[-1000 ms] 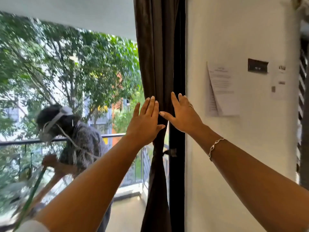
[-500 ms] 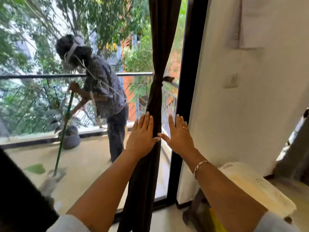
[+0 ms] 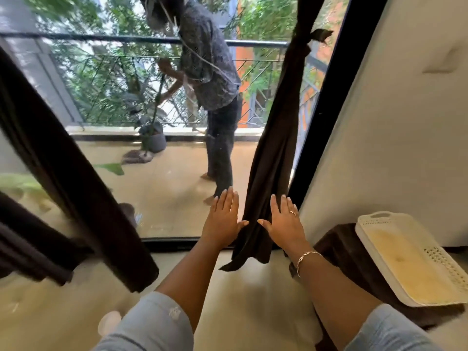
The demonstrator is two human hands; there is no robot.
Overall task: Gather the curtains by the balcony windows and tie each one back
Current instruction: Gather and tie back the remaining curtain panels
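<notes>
Tied curtain [image 3: 273, 153] hangs upright, hem pointing floorward; left hand [image 3: 222, 221] and right hand [image 3: 283, 221], fingers straight, flank its lower end

Left sleeve [image 3: 152, 325]: pale blue-grey fabric, ending near the elbow, with a small white mark on its upper face. Right sleeve [image 3: 390, 330]: same fabric. Right hand [image 3: 285, 221]: thin ring [image 3: 293, 213] on one finger; chain-link bracelet [image 3: 307, 257] directly behind the hand, at the wrist. Left hand [image 3: 222, 221]: pale nails.
</notes>
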